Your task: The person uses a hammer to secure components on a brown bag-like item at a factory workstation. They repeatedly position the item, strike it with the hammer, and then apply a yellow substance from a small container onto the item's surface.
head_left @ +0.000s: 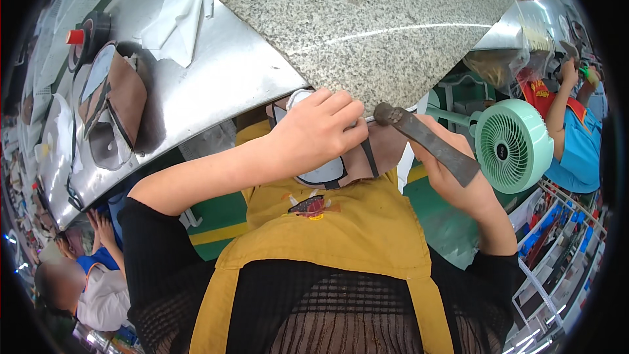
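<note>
Just above the yellow apron (327,229), the left hand (318,134) is curled shut around a shoe upper (321,172) with a white rim, pressing it near the edge of the granite slab (373,19). Right of it, the right hand (458,187) grips a flat dark metal tool (429,144), whose rounded tip sits just below the slab's edge. A green fan (512,145) stands right of the slab. Left of the slab, on the steel bench (216,72), lie brown leather pieces (121,101) and a white cloth (180,16).
</note>
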Demonstrator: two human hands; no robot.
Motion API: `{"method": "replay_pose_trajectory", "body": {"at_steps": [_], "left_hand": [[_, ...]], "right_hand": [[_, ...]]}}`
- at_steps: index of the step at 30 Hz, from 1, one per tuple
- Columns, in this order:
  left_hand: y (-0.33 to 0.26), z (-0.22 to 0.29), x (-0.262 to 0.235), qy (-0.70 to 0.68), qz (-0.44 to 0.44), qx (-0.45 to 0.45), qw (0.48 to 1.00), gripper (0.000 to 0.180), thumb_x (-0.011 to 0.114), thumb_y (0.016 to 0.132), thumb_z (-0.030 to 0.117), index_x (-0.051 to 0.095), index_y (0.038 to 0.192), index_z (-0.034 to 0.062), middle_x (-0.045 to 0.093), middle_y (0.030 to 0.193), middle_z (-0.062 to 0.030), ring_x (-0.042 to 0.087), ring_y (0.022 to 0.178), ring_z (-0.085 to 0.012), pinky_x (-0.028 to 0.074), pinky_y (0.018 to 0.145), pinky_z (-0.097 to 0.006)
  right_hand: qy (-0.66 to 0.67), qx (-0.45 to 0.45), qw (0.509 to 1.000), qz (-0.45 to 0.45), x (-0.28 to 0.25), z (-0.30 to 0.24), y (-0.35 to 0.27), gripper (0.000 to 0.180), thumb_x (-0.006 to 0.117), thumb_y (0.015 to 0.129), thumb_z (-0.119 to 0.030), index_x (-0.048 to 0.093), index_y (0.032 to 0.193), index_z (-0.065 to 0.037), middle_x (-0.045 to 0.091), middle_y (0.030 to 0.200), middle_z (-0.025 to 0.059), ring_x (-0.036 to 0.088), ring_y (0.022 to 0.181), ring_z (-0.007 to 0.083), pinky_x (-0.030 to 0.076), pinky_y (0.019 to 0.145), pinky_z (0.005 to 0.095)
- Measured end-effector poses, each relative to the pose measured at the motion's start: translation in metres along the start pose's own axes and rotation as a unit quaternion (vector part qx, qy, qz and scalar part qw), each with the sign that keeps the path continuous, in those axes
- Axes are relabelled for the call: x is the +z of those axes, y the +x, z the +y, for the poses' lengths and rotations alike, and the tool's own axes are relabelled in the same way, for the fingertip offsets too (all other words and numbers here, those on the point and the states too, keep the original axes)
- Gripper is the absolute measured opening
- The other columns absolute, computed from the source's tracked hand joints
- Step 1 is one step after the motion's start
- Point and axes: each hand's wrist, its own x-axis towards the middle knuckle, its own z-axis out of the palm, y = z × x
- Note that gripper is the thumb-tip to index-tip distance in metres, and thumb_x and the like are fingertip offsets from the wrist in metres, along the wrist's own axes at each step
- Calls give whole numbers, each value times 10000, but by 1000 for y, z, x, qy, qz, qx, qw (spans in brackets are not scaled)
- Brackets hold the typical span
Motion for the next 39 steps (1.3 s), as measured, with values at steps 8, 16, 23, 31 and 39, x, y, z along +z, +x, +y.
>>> {"method": "replay_pose_trajectory", "body": {"at_steps": [8, 16, 23, 31, 39], "left_hand": [[-3, -1, 3, -9, 24, -1, 1000, 269, 590, 710, 127, 599, 973, 68, 523, 937, -43, 524, 873, -210, 437, 720, -320], [-2, -1, 14, -63, 104, -50, 991, 230, 720, 696, 106, 575, 872, 75, 546, 872, -35, 555, 810, -217, 467, 682, -327], [-2, 1, 9, -55, 116, -58, 990, 220, 715, 702, 117, 536, 826, 83, 523, 866, -38, 541, 802, -221, 459, 673, -330], [-4, 0, 13, -68, 110, -57, 990, 218, 727, 709, 99, 546, 828, 77, 519, 864, -55, 544, 797, -234, 466, 667, -338], [0, 0, 10, -74, 116, -58, 989, 234, 735, 716, 140, 547, 838, 72, 521, 865, -52, 533, 797, -241, 463, 679, -337]], "right_hand": [[-15, 17, 999, -23, -1, -10, 0, 306, 524, 860, -5, 523, 1166, 9, 567, 906, 135, 570, 773, 262, 475, 682, 322], [-32, 10, 999, -24, 13, -9, 2, 283, 509, 885, -3, 513, 1167, 11, 594, 884, 210, 586, 837, 415, 478, 696, 378], [-7, -5, 1000, -6, 5, -8, 1, 301, 557, 863, -28, 503, 1159, -13, 590, 912, 183, 591, 821, 380, 493, 696, 383], [11, -11, 1000, 2, 14, -5, -1, 369, 579, 829, -4, 502, 1190, -22, 606, 960, 185, 612, 877, 396, 507, 704, 366], [-8, 28, 999, 25, 22, -5, 2, 140, 485, 943, -111, 533, 1040, -23, 551, 810, 155, 548, 726, 350, 456, 647, 385]]}}
